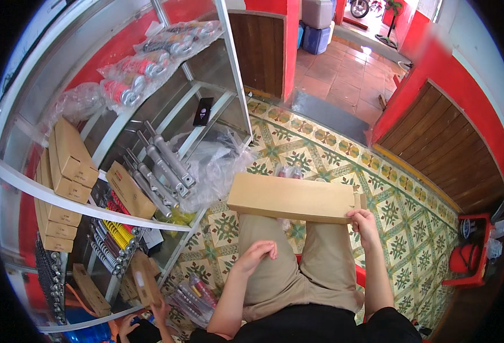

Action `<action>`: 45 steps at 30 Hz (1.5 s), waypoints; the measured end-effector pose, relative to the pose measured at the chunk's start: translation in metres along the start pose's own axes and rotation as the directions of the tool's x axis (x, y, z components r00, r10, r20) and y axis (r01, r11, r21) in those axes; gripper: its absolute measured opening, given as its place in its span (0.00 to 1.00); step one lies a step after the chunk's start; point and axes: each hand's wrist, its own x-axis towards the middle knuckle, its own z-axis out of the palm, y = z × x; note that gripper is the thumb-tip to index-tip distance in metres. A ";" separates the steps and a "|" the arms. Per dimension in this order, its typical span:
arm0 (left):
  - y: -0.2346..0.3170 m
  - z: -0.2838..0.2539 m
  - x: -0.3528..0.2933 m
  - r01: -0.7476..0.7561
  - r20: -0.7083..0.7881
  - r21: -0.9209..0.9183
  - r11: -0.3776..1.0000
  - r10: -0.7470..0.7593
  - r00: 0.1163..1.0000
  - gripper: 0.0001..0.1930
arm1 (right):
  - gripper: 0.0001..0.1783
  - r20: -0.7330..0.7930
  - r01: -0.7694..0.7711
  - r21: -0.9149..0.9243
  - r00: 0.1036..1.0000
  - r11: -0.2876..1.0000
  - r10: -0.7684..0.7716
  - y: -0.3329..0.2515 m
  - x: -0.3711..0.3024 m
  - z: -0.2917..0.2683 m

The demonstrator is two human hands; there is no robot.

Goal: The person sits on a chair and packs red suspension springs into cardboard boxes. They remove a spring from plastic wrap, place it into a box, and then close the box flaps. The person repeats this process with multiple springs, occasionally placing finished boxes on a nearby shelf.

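Observation:
A long, flat brown cardboard box [289, 195] lies across my knees. My right hand [364, 226] is closed on its right end, thumb and fingers at the corner by the end flap. My left hand [256, 256] hovers over my left thigh, apart from the box. Its fingers are loosely curled together, with nothing visible in them. Part of a plastic-wrapped item [289, 171] shows on the floor beyond the box.
On my left, a metal-framed shelf [172, 222] holds bagged shock absorbers [143, 67], grey fork tubes [169, 166], stacked cartons [72, 163] and a phone [203, 111]. A co-worker's hand [160, 313] touches a narrow carton [144, 280]. A red stool [472, 257] stands right.

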 end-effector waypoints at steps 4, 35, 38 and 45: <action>0.020 0.017 -0.006 -0.047 -0.074 0.125 0.991 0.056 0.996 0.16 | 0.09 0.056 -0.021 -0.066 0.998 0.998 0.025 0.002 0.007 -0.003; 0.101 -0.032 0.087 0.222 -0.140 0.722 0.655 -0.175 0.974 0.26 | 0.08 0.249 0.756 -0.318 0.648 0.572 -0.720 -0.068 0.024 0.016; 0.115 -0.039 0.084 0.144 -0.282 0.508 0.849 0.006 0.959 0.25 | 0.10 0.108 0.810 -0.365 0.526 0.458 -0.844 -0.096 0.041 0.047; 0.129 -0.053 0.127 -0.379 -0.607 -0.165 0.911 0.209 0.767 0.33 | 0.10 -0.126 0.355 0.338 0.935 0.872 -0.332 -0.022 0.170 0.114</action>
